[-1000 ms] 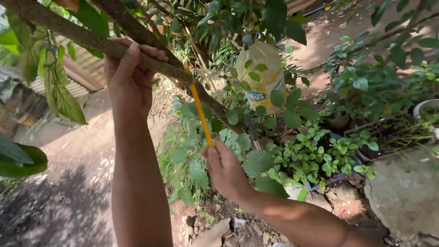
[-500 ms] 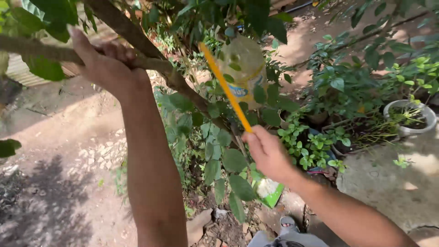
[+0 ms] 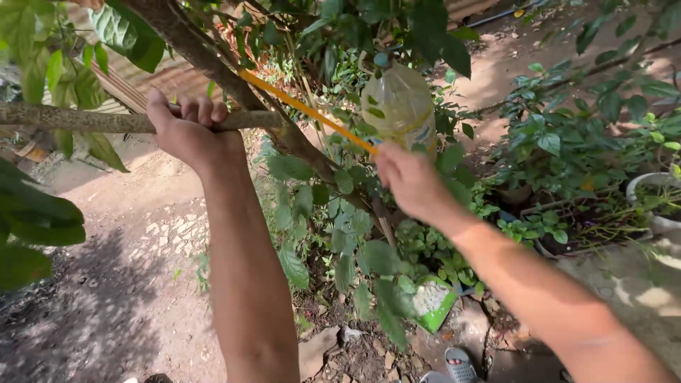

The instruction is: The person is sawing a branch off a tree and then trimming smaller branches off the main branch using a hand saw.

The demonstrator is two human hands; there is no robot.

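My left hand point(image 3: 186, 130) is wrapped around a thin, rough side branch point(image 3: 85, 119) that juts left from a slanting tree trunk point(image 3: 213, 60). My right hand point(image 3: 410, 181) grips the lower end of a long thin orange-yellow blade or strip point(image 3: 305, 110). The strip runs up and left and meets the trunk just above where the branch joins it. A clear plastic bottle point(image 3: 403, 103) hangs among the leaves right behind my right hand.
Leafy shoots point(image 3: 340, 241) crowd the base of the trunk. Potted plants point(image 3: 656, 202) stand at the right. A green and white bag point(image 3: 433, 303) and a grey sandal point(image 3: 460, 363) lie on the bare dirt ground point(image 3: 135, 284) below.
My right hand has risen and swung the strip from steep to a shallow slant, its far end now up against the trunk. My left hand kept its grip on the branch.
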